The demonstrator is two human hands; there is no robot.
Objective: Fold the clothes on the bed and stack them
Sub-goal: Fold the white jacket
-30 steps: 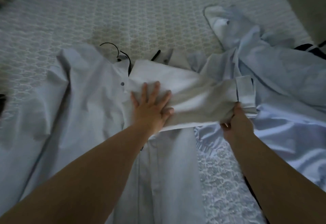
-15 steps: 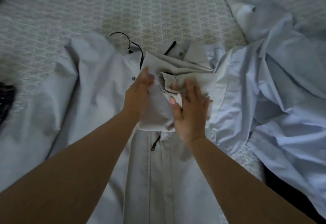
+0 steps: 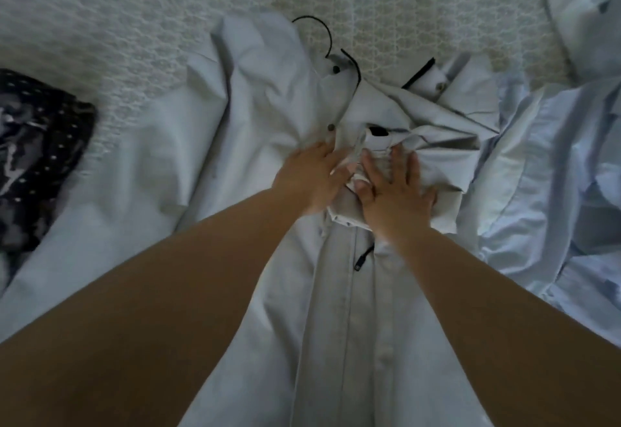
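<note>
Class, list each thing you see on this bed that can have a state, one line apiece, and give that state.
Grey shirt: spread flat, buttoned, right sleeve folded across its chest, not yet fully folded.
Left hand: flat, pressing the shirt.
Right hand: fingers straight, pressing the folded sleeve.
Blue garment: crumpled, unfolded, right of the shirt.
Dark dotted garment: lying at the left edge; folded or not, cannot tell.

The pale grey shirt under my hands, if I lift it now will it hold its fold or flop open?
Probably flops: the pale grey shirt drapes in soft creases. The folded sleeve looks bunched and likely springs loose once the right hand and left hand lift.
</note>
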